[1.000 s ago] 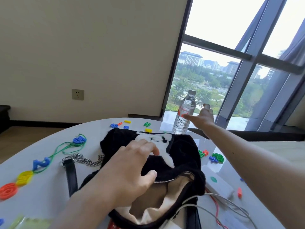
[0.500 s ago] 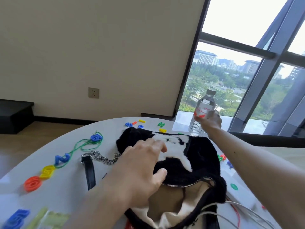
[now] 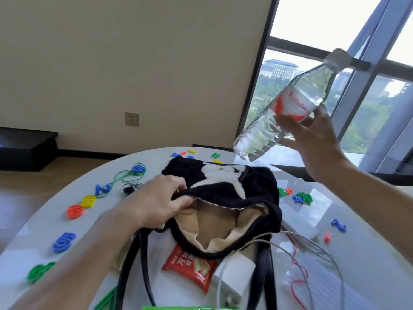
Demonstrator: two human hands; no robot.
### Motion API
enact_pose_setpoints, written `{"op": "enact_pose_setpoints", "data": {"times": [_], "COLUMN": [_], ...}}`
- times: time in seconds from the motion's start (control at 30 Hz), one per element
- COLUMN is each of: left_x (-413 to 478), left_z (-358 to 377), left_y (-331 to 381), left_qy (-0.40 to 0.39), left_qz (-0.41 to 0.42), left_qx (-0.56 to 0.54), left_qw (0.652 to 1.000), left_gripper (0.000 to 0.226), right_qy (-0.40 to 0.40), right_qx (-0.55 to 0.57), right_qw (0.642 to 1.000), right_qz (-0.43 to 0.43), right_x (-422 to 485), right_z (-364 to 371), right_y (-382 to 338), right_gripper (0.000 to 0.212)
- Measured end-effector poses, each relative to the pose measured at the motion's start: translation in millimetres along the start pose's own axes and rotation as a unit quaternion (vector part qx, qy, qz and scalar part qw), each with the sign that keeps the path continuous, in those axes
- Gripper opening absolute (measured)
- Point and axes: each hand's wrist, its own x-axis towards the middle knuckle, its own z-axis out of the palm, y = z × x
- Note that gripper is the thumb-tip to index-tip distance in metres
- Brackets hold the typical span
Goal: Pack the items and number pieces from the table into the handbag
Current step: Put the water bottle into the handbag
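White table (image 3: pixel 368 253) bearing loose goods | snack packet (image 3: pixel 192 268) lying outside, nearest | left hand (image 3: pixel 156 204) gripping handbag (image 3: pixel 223 193) rim, spreading its mouth — interior appearing empty | number pieces (image 3: pixel 63 241) lying scattered | right hand (image 3: pixel 317 142) gripping tilted water bottle (image 3: pixel 288 108) aloft beyond — packing barely starting.

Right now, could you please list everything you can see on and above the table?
handbag: one, black with a white patch, table centre, mouth open
water bottle: one, clear with a red label, tilted in the air, far right
number pieces: many, blue, green, yellow, orange, scattered on the table
green cord: one, among the far left pieces
snack packet: one, red, near edge, partly under the handbag
cables: several, white and red, near right
table: one, white
wall socket: one, beige, far wall
left hand: grips the handbag rim
right hand: holds the water bottle
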Motion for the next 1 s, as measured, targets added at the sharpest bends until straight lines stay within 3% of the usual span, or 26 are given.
{"op": "enact_pose_setpoints", "data": {"times": [0.1, 0.23, 0.4, 0.57, 0.7, 0.87, 1.0], "left_x": [4.0, 6.2, 3.3, 0.8, 3.8, 11.0, 16.0], "left_z": [4.2, 3.2, 1.6, 0.0, -0.6, -0.7, -0.2], "left_y": [6.6, 17.9, 28.8, 28.3, 31.0, 28.8, 26.5], "left_qy": [0.111, 0.218, 0.227, 0.238, 0.267, 0.296, 0.307], "left_qz": [0.050, 0.119, 0.175, 0.171, 0.132, 0.060, 0.065], "left_qx": [-0.084, -0.049, -0.044, -0.051, -0.118, -0.224, -0.222], "left_qw": [0.989, 0.967, 0.957, 0.955, 0.947, 0.927, 0.923], "left_gripper": [0.022, 0.023, 0.024, 0.021, 0.020, 0.015, 0.017], "right_qy": [-0.023, -0.055, -0.111, -0.075, -0.120, -0.168, -0.190], "right_qx": [0.004, 0.001, -0.027, -0.164, -0.313, -0.464, -0.585], "right_qw": [0.999, 0.997, 0.989, 0.971, 0.910, 0.798, 0.712], "right_qz": [-0.026, -0.063, -0.094, -0.158, -0.242, -0.346, -0.339], "right_x": [-47.6, -95.9, -129.9, -124.0, -101.4, -90.6, -85.8], "right_z": [0.4, 8.6, 30.6, 50.3, 51.3, 48.7, 62.5], "right_y": [-12.6, -12.7, 10.2, 36.0, 54.9, 64.2, 65.5], "right_gripper": [0.056, 0.066, 0.073, 0.067, 0.072, 0.041, 0.039]}}
